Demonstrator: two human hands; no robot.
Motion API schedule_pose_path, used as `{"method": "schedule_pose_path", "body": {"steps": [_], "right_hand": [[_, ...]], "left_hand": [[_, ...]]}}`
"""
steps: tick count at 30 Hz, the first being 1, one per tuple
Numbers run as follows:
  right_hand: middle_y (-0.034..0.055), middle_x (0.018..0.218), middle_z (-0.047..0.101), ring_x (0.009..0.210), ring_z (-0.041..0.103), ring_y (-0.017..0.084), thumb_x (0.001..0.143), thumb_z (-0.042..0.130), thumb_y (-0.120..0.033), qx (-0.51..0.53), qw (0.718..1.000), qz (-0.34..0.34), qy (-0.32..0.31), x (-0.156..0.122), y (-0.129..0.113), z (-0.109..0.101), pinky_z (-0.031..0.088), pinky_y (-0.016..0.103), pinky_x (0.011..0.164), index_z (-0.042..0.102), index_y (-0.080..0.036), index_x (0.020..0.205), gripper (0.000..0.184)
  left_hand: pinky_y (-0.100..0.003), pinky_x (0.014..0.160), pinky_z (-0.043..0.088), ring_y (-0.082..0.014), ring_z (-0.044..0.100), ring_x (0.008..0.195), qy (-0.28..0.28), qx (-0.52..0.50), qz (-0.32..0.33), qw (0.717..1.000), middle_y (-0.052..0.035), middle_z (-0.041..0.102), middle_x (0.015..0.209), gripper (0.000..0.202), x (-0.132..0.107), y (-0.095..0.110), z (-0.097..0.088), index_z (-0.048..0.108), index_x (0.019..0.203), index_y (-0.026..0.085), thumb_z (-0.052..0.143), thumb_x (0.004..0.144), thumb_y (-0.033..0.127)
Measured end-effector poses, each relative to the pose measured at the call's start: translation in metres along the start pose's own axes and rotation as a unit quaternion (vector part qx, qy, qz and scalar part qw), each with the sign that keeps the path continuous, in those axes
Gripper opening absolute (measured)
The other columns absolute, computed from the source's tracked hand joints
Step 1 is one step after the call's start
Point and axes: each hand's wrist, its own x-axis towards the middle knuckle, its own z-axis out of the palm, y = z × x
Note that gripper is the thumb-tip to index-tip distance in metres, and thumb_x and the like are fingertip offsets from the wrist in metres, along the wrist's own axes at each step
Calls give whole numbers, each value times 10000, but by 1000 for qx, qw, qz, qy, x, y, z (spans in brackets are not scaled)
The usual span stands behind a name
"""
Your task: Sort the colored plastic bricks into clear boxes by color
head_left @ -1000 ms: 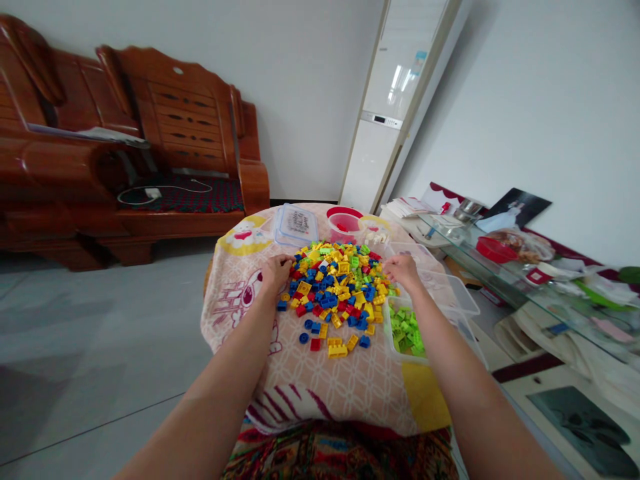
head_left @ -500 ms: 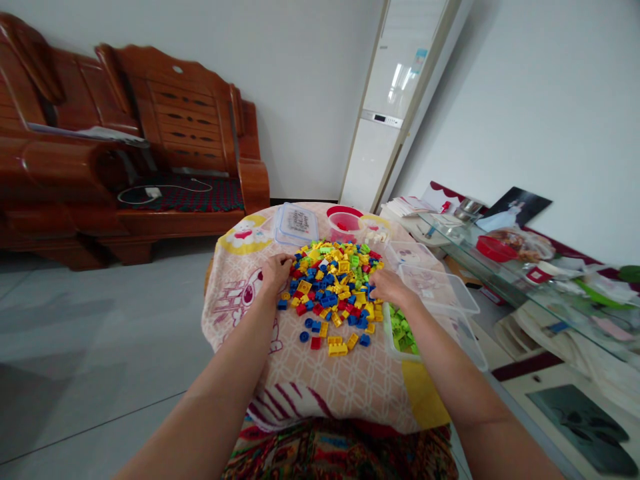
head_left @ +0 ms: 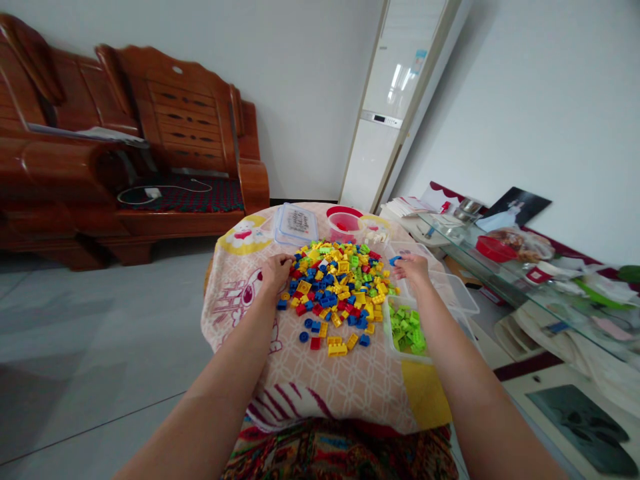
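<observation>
You have a heap of small plastic building blocks (head_left: 340, 283) in yellow, blue, red and lime green; the little plastic brick (head_left: 395, 261) in your right hand (head_left: 414, 268) is blue. Your clear rectangular plastic box (head_left: 388, 335) holds lime-green pieces (head_left: 406, 328). Your soft peach-pink tablecloth (head_left: 367, 387) carries a white looping lattice, maroon drawings and yellow patches (plus maroon stripes near your lap). Your translucent round plastic tub (head_left: 345, 235) is pink; your rectangular plastic lid (head_left: 296, 223) has a pale blue rim and dark print.
</observation>
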Motion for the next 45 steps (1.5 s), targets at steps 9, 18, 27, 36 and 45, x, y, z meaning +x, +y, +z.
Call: {"method": "schedule_pose_path", "body": {"steps": [9, 18, 27, 36, 45], "right_hand": [[-12, 617, 646, 543, 645, 129, 775, 618, -170, 13, 999, -40, 14, 0, -6, 14, 549, 211, 538, 670, -134, 974, 209], [32, 818, 757, 800, 708, 182, 876, 680, -347, -329, 845, -331, -262, -76, -33, 85, 501, 251, 736, 761, -204, 964, 186], [114, 1032, 762, 1010, 701, 244, 879, 673, -270, -450, 787, -345, -244, -87, -35, 109, 504, 300, 852, 727, -168, 1024, 185], [-32, 603, 653, 481, 617, 122, 864, 586, -168, -142, 927, -107, -329, -73, -21, 76, 467, 194, 440, 675, -163, 925, 108], [-15, 564, 633, 533, 664, 148, 833, 616, -183, 73, 996, 15, -40, -9, -9, 21, 566, 226, 505, 656, -101, 1059, 244]], "left_hand": [[-255, 863, 515, -194, 710, 937, -6, -6, 0, 1000, -41, 789, 1063, 356, 0, -2, 1, 795, 1046, 199, 503, 845, 233], [-265, 901, 514, -204, 710, 975, -7, -5, 4, 1000, -54, 785, 1081, 353, 0, -2, 0, 794, 1056, 193, 503, 862, 236], [-268, 900, 515, -210, 712, 987, -7, 1, 3, 1000, -60, 789, 1065, 349, 1, -2, 1, 796, 1062, 182, 515, 862, 233], [-266, 891, 511, -203, 709, 973, 0, -1, 14, 1000, -55, 787, 1074, 351, 1, -5, 3, 797, 1057, 182, 508, 866, 241], [-262, 864, 508, -204, 707, 964, -1, -3, 7, 1000, -48, 788, 1068, 347, 0, -3, 2, 797, 1046, 184, 509, 857, 222]]}}
